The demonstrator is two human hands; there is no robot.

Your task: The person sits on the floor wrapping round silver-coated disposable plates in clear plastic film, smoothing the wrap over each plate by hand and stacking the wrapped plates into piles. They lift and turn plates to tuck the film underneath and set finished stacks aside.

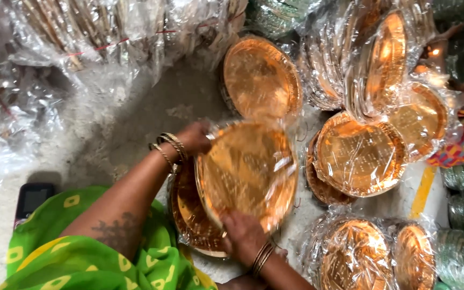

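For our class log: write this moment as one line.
left hand: grips plate | right hand: grips plate | under: stack

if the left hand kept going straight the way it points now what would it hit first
Probably the round copper-coloured plate in clear plastic wrap lying just beyond the left hand, which grips the top rim of a similar wrapped plate; depth is unclear.

Single head view, steeply downward, close, probably seated low

A round copper-gold plate in clear plastic wrap (247,174) is seen at centre. More wrapped plate stacks (358,156) are piled at right, clear plastic bags (108,27) at upper left, a dark phone screen (32,198) at lower left.
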